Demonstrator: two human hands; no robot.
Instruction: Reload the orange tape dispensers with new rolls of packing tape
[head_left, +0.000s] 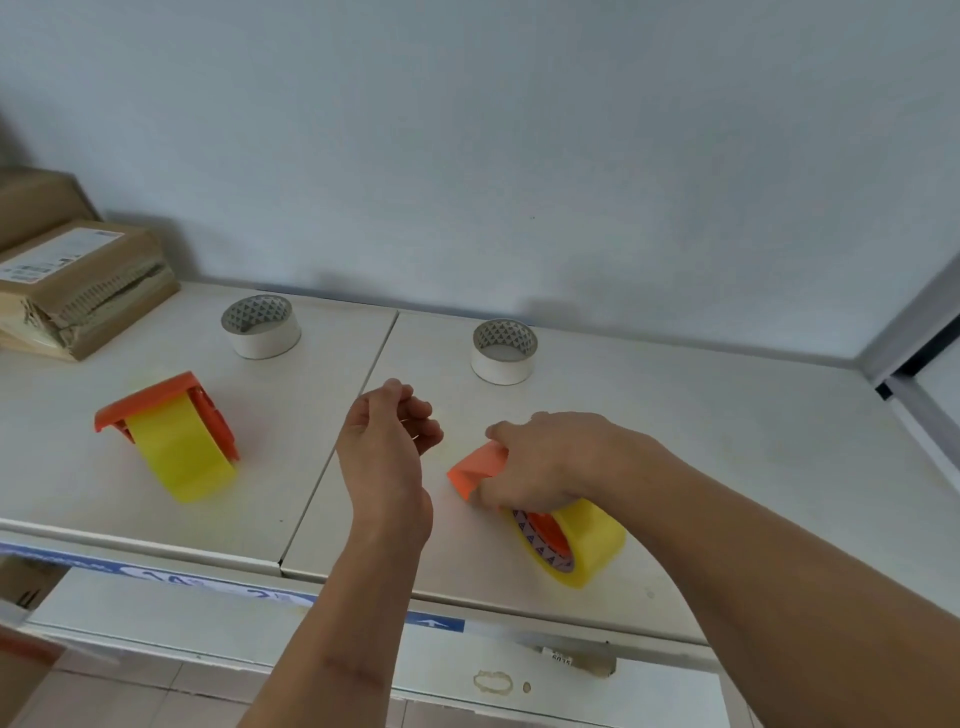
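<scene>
Two orange tape dispensers stand on the white table, each with a yellow roll in it. The left dispenser (171, 436) stands alone. My right hand (550, 462) grips the top of the right dispenser (480, 467), whose yellow roll (587, 545) rests on the table. My left hand (387, 441) hovers between the two dispensers, fingers loosely curled, holding nothing. Two near-spent white rolls lie flat farther back: one (261, 327) at the left, one (504, 352) at the right.
Flattened cardboard packages (78, 280) are stacked at the table's far left. A wall runs right behind the table. A metal window frame (914, 332) borders the right side. The table's front edge (311, 587) carries a blue-and-white strip.
</scene>
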